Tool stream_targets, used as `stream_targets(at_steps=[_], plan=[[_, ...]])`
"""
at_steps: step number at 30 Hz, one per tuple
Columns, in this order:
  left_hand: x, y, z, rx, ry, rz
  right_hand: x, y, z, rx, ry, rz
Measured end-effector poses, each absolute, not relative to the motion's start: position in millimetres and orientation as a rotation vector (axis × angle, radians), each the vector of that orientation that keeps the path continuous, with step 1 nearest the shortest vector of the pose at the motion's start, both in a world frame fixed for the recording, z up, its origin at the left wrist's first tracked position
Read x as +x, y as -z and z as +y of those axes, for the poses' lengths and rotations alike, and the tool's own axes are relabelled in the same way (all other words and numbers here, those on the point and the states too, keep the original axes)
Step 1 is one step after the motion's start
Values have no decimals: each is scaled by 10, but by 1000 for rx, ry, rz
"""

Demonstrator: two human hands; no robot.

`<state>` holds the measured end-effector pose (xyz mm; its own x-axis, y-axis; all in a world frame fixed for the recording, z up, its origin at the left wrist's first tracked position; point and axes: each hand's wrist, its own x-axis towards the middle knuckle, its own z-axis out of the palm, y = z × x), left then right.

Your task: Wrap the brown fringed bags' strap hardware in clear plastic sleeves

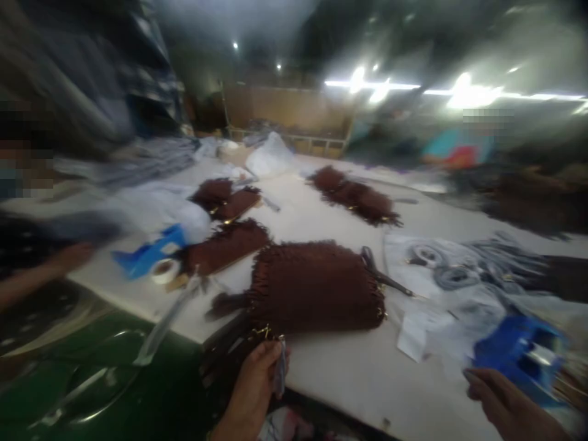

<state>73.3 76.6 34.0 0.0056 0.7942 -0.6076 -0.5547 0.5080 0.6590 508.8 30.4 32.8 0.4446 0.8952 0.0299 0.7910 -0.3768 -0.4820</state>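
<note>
A dark brown fringed bag (316, 288) lies on the white table just beyond my left hand (258, 376). That hand is closed around a small grey piece (280, 370), which is blurred. A bit of gold chain (261, 332) runs near its fingertips, and dark strands hang over the table edge beside it. Further right, my right hand (509, 401) has its fingers pressed together, with a small dark tip showing at their end; what it is I cannot make out. A pair of scissors (390, 278) with dark handles lies against the bag's right side.
More brown fringed bags (225, 245) lie at left and farther back. Blue tape dispensers (517, 352) stand on both sides. Grey straps (454, 263) and white papers (413, 334) lie at right. At the left edge is another person's arm (55, 269).
</note>
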Motion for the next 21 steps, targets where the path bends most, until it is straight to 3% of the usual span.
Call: stream_targets(at_steps=[2,4,8,12,21], plan=[[696,-235,763,308,-1085,1121,4454,-324,497,-1972,-815,-1532],[690,-142,754,337,-1094,1133,3694,-425,660,-1721,-1086,-1603],[709,39,774,381,-1127,1135,2559,-679,978,-1315,-1373,-1794],[728,163,813,417,-1221,1103,2251,-767,1196,-1184,-1372,-1981],[703,105,793,546,-1257,1110,2141,-699,1307,-1227,-1034,-2424]])
